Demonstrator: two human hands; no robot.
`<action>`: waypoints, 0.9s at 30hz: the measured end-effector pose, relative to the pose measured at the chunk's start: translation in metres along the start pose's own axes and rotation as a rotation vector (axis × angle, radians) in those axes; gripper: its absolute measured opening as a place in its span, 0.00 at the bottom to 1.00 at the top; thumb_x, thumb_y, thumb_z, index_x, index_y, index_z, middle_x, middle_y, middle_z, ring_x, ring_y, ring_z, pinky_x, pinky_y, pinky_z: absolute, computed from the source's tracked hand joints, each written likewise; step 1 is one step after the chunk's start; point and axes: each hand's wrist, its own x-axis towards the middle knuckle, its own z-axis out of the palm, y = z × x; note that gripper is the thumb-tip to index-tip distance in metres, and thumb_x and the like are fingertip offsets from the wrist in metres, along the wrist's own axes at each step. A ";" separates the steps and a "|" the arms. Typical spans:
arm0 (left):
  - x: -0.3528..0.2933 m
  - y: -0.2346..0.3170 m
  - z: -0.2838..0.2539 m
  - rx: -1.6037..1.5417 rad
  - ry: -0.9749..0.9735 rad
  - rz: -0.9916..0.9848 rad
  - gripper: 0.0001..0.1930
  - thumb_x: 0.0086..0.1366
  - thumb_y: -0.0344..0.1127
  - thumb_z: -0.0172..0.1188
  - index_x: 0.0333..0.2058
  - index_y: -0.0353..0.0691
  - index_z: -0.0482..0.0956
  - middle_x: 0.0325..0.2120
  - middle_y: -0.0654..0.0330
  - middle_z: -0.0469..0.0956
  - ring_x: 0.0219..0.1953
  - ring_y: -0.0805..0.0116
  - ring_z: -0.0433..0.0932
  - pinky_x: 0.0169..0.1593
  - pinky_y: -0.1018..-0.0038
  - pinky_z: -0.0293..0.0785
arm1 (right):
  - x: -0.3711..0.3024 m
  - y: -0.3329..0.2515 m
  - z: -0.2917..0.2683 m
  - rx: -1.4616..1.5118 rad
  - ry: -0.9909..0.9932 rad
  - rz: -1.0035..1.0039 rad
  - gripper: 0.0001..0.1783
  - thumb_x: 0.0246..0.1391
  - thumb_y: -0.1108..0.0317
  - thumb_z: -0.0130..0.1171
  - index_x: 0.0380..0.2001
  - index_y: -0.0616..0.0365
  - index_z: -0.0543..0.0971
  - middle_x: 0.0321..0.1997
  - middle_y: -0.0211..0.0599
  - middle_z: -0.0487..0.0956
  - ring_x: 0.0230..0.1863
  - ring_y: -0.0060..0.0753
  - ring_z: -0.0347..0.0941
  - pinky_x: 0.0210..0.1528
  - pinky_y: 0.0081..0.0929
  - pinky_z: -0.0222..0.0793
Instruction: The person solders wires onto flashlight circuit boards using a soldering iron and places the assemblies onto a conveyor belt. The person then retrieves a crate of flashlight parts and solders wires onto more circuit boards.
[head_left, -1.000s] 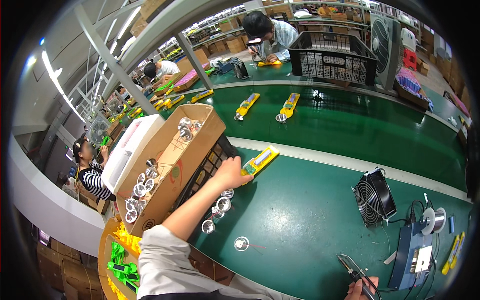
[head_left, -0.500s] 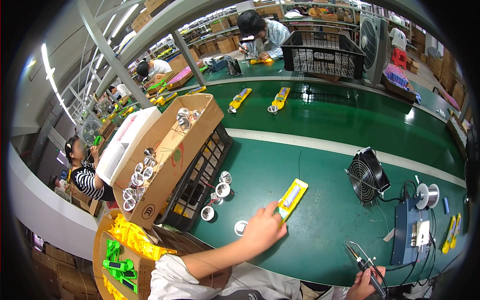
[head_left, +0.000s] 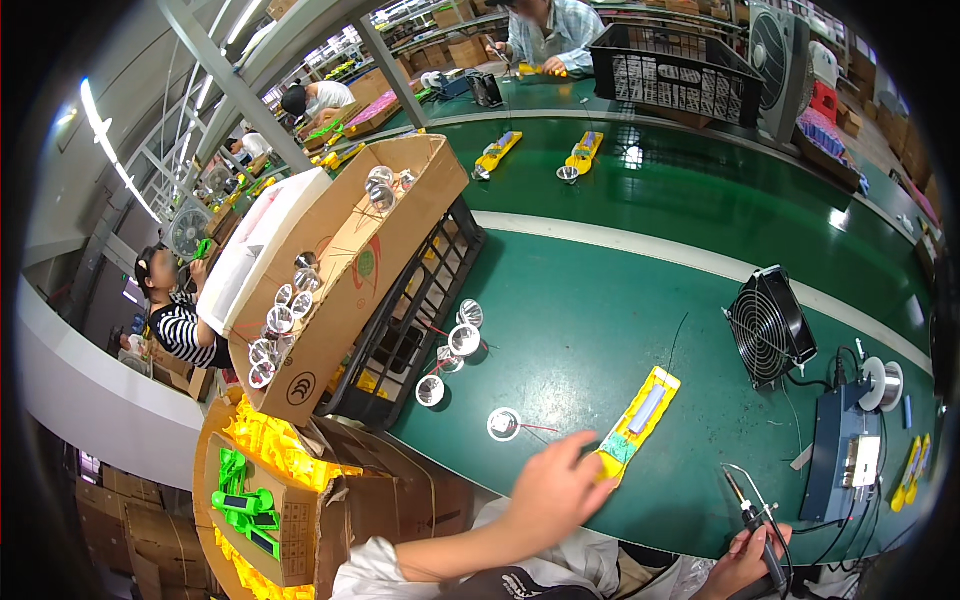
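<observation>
A yellow flashlight housing (head_left: pixel 655 392) lies open-side up on the green bench, holding a pale purple battery cell and a small green circuit board (head_left: pixel 619 449). A thin dark wire sticks out from its far end. My left hand (head_left: pixel 558 490) grips the near end of the housing between its fingers, just below the board. In my right hand (head_left: pixel 745 562) is a soldering iron (head_left: pixel 752 515), with a thin bent metal tube beside its tip. The iron is held off to the right, apart from the housing. A round reflector (head_left: pixel 504 424) with a red wire lies left of my left hand.
More reflectors (head_left: pixel 464 340) lie by a black crate (head_left: pixel 415 320) carrying a cardboard box (head_left: pixel 330 290). A black fan (head_left: pixel 770 325), blue soldering station (head_left: pixel 835 460) and solder spool (head_left: pixel 881 384) stand right. Beyond runs a green belt (head_left: pixel 700 190) with yellow housings. Co-workers sit farther off.
My left hand has pulled the housing toward me and slightly right, its fingers shifting from the board to the near end. The soldering iron stays in my right hand. The view has shifted.
</observation>
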 end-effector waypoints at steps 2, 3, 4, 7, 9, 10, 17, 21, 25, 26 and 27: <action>-0.002 -0.028 -0.020 -0.075 0.051 -0.122 0.08 0.49 0.32 0.61 0.27 0.38 0.73 0.37 0.56 0.71 0.32 0.58 0.70 0.39 0.69 0.68 | 0.003 -0.003 0.002 -0.021 0.022 -0.016 0.07 0.51 0.69 0.48 0.29 0.61 0.63 0.17 0.28 0.59 0.12 0.13 0.52 0.13 0.11 0.45; 0.002 -0.042 -0.029 0.015 0.077 -0.146 0.08 0.48 0.30 0.62 0.28 0.38 0.74 0.32 0.57 0.71 0.35 0.57 0.70 0.40 0.68 0.67 | 0.005 -0.004 0.003 -0.038 0.041 -0.036 0.07 0.51 0.69 0.47 0.29 0.61 0.63 0.16 0.27 0.59 0.12 0.13 0.52 0.13 0.11 0.45; 0.001 -0.055 -0.039 0.095 0.046 -0.191 0.08 0.48 0.31 0.62 0.28 0.39 0.74 0.32 0.58 0.70 0.37 0.58 0.69 0.41 0.68 0.66 | 0.005 -0.003 0.007 -0.011 0.045 -0.017 0.07 0.51 0.70 0.47 0.29 0.61 0.63 0.18 0.28 0.59 0.12 0.13 0.52 0.13 0.11 0.45; 0.007 -0.093 -0.042 0.058 -0.145 -0.047 0.08 0.49 0.31 0.61 0.29 0.40 0.74 0.32 0.59 0.69 0.37 0.58 0.67 0.40 0.68 0.65 | 0.009 -0.006 0.013 0.011 0.063 0.002 0.06 0.51 0.71 0.46 0.29 0.61 0.63 0.19 0.28 0.59 0.13 0.13 0.53 0.14 0.11 0.45; 0.011 -0.102 -0.046 0.017 -0.247 -0.093 0.08 0.49 0.31 0.61 0.29 0.40 0.73 0.31 0.59 0.68 0.36 0.59 0.67 0.40 0.68 0.64 | 0.008 -0.005 0.014 0.012 0.063 -0.010 0.06 0.51 0.71 0.46 0.29 0.62 0.63 0.20 0.28 0.59 0.13 0.14 0.53 0.14 0.11 0.46; 0.012 -0.105 -0.046 -0.020 -0.347 -0.139 0.07 0.50 0.31 0.60 0.29 0.40 0.72 0.31 0.59 0.68 0.36 0.59 0.66 0.40 0.68 0.64 | 0.007 -0.004 0.014 0.018 0.061 -0.021 0.07 0.51 0.71 0.47 0.30 0.62 0.63 0.20 0.28 0.59 0.13 0.14 0.53 0.14 0.11 0.46; 0.009 -0.118 -0.035 -0.110 -0.293 -0.052 0.05 0.55 0.30 0.55 0.29 0.39 0.68 0.30 0.59 0.71 0.37 0.59 0.67 0.42 0.67 0.64 | 0.000 -0.008 0.023 -0.030 0.073 0.005 0.05 0.53 0.69 0.45 0.29 0.59 0.63 0.16 0.26 0.60 0.14 0.11 0.52 0.14 0.09 0.44; 0.003 -0.120 -0.022 -0.228 -0.269 -0.056 0.04 0.56 0.28 0.55 0.29 0.39 0.68 0.31 0.60 0.73 0.40 0.59 0.68 0.44 0.67 0.63 | -0.002 -0.017 0.032 -0.042 0.030 -0.010 0.06 0.53 0.69 0.46 0.28 0.59 0.63 0.17 0.26 0.61 0.14 0.11 0.52 0.14 0.08 0.44; -0.003 -0.126 -0.008 -0.347 -0.181 0.024 0.05 0.59 0.26 0.50 0.32 0.39 0.62 0.28 0.58 0.75 0.40 0.59 0.71 0.49 0.62 0.62 | -0.002 -0.019 0.031 -0.048 -0.017 -0.033 0.06 0.53 0.68 0.47 0.29 0.59 0.63 0.19 0.26 0.60 0.14 0.11 0.53 0.14 0.08 0.45; -0.003 -0.127 -0.004 -0.445 -0.128 0.074 0.05 0.60 0.25 0.47 0.32 0.38 0.60 0.27 0.57 0.75 0.39 0.59 0.72 0.50 0.61 0.62 | -0.003 -0.019 0.031 -0.057 -0.009 -0.037 0.06 0.53 0.68 0.47 0.29 0.59 0.63 0.19 0.26 0.60 0.14 0.11 0.53 0.14 0.08 0.45; -0.003 -0.127 0.001 -0.455 -0.132 0.080 0.05 0.60 0.25 0.47 0.32 0.38 0.60 0.27 0.57 0.75 0.39 0.59 0.72 0.50 0.61 0.62 | -0.003 -0.020 0.032 -0.040 0.000 -0.025 0.08 0.51 0.68 0.49 0.29 0.60 0.63 0.18 0.27 0.61 0.13 0.13 0.54 0.13 0.09 0.46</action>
